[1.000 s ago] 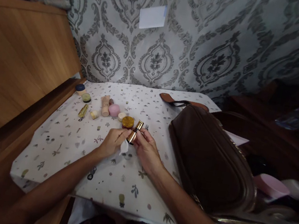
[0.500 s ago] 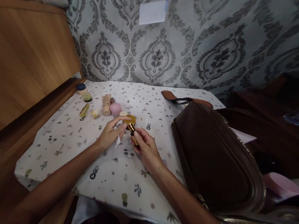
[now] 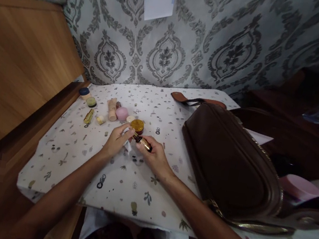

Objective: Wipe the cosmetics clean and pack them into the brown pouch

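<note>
So my right hand point(image 3: 154, 155) has a gold-and-black bottle point(image 3: 146, 145) pinched above the table point(image 3: 75, 174), and my left hand point(image 3: 115, 140) is clamped on a white tissue point(image 3: 128, 146) at its left end. Gold-lidded jar point(image 3: 137, 124) sits just past the bottle, pink sponge point(image 3: 122, 113) and beige tube point(image 3: 112, 111) farther left. Big brown bag point(image 3: 231, 165) hogs the right side.

We see a white card point(image 3: 158, 5) on the patterned wall point(image 3: 189, 38), a wooden panel point(image 3: 23, 50), a brown bag point(image 3: 231, 165).
</note>
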